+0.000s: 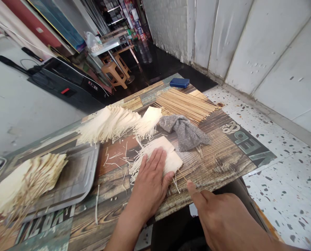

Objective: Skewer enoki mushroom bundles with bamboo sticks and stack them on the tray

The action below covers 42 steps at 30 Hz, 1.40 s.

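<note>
A pale tofu-skin sheet (175, 159), with thin white enoki mushrooms (134, 168) fringing its left side, lies near the table's front edge. My left hand (152, 177) rests flat on top of it, fingers stretched out. In my right hand (218, 212) a thin wooden skewer (183, 175) is pinched, its far end meeting the sheet's lower right corner; whether the tip is inside is hidden. Just behind the sheet sit a smaller enoki-and-tofu-skin piece (150, 118) and a long row of similar pieces (110, 120).
Loose skewers (186, 104) lie beyond a crumpled grey cloth (186, 132). A blue box (179, 82) is at the far end. Skewered pieces (40, 170) with sticks pointing toward me rest on a metal tray (79, 177) at left. Enoki scraps (115, 157) are scattered mid-table.
</note>
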Tool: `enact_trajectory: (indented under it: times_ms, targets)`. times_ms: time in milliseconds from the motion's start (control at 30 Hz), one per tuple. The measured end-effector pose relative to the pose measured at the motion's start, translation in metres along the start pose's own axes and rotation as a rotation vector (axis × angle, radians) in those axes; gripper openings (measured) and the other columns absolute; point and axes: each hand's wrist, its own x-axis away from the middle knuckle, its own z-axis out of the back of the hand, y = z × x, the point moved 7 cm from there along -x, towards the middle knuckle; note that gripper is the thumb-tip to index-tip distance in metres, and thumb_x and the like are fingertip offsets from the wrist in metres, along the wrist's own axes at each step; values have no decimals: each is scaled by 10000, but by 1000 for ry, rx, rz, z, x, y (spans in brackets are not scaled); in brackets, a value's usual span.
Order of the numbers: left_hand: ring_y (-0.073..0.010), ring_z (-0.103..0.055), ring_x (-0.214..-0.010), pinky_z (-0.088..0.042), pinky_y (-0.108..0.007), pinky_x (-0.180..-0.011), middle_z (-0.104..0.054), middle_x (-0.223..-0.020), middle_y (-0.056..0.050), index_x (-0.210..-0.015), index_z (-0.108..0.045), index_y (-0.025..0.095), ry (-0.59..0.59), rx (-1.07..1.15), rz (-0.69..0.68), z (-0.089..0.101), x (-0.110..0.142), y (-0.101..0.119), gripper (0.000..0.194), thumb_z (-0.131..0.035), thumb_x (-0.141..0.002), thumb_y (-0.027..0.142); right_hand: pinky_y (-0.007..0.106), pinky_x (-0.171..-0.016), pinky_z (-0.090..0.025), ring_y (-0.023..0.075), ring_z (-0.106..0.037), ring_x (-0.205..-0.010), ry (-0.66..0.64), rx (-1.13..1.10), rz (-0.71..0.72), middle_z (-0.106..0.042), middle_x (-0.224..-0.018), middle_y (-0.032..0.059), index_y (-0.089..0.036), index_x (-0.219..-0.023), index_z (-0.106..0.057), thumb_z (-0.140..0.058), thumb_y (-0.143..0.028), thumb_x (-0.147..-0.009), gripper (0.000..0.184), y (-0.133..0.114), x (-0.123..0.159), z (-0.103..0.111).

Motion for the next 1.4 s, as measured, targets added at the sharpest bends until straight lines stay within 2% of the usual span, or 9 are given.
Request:
enact_trajectory:
  times_ms: [400,467,567,633,767,867,1033,1167,1400]
  targets:
    - [-243,-297,-1415,-196,-514,-1170,-373,-1498,-164,-1455,-304,79,22,-22,-17,-1,-2,0,549,-273,-1004,391,311,-389,-296,164,-572,-442,69,0,-56,-646,-613,59,44,-1130,-624,-452,-34,-633,532,2,-4,-14]
    - [-242,-275,-1423,-189,-518,-1171,-351,-1509,-165,-1480,-245,96,6,3,-19,-1,0,-1,562,-277,-1004,393,317,-387,-291,169,-575,-437,53,10,-53,-647,-608,60,51,-1130,-625,-456,-32,-617,547,2,-3,-13]
    - [-219,-255,-1430,-191,-507,-1174,-328,-1519,-177,-1515,-61,107,-9,59,-28,2,4,-3,611,-269,-1008,378,311,-386,-284,168,-576,-435,25,43,-65,-651,-606,61,47,-1136,-629,-472,-41,-589,576,3,-1,-14]
    - [-216,-246,-1433,-177,-512,-1176,-329,-1518,-183,-1514,-19,97,18,45,-9,8,6,-8,625,-267,-1007,367,303,-390,-281,161,-576,-442,12,55,-67,-655,-609,58,36,-1145,-630,-483,-45,-584,585,5,0,-14]
    - [-257,-241,-1435,-157,-546,-1170,-344,-1508,-193,-1488,-189,60,105,-74,31,19,2,-17,602,-267,-997,399,296,-393,-268,150,-567,-443,-29,69,-52,-661,-616,47,19,-1174,-620,-494,-47,-587,604,7,0,-17]
    - [-258,-250,-1432,-199,-509,-1169,-336,-1508,-202,-1456,-271,23,66,-92,12,13,-7,-17,602,-235,-997,412,296,-395,-263,148,-565,-443,-28,71,-46,-667,-627,49,12,-1179,-619,-497,-49,-590,604,8,0,-17]
    - [-240,-214,-1442,-237,-478,-1166,-299,-1527,-192,-1472,-248,42,-5,-25,-20,-3,-14,-12,591,-238,-999,397,308,-397,-277,156,-580,-453,-5,37,-42,-657,-621,41,17,-1176,-616,-483,-39,-610,584,9,1,-16]
    - [-244,-192,-1446,-231,-479,-1169,-277,-1540,-183,-1489,-213,67,11,-4,-12,-4,-14,-11,585,-249,-998,383,322,-405,-293,164,-575,-442,38,27,-26,-642,-602,39,29,-1149,-621,-463,-33,-608,567,7,-1,-14]
    - [-242,-208,-1442,-238,-457,-1170,-285,-1537,-181,-1472,-259,60,4,-12,-11,-5,-14,-11,575,-246,-1000,388,319,-406,-296,163,-572,-446,86,15,-27,-640,-601,45,42,-1123,-624,-467,-43,-602,551,5,-3,-13]
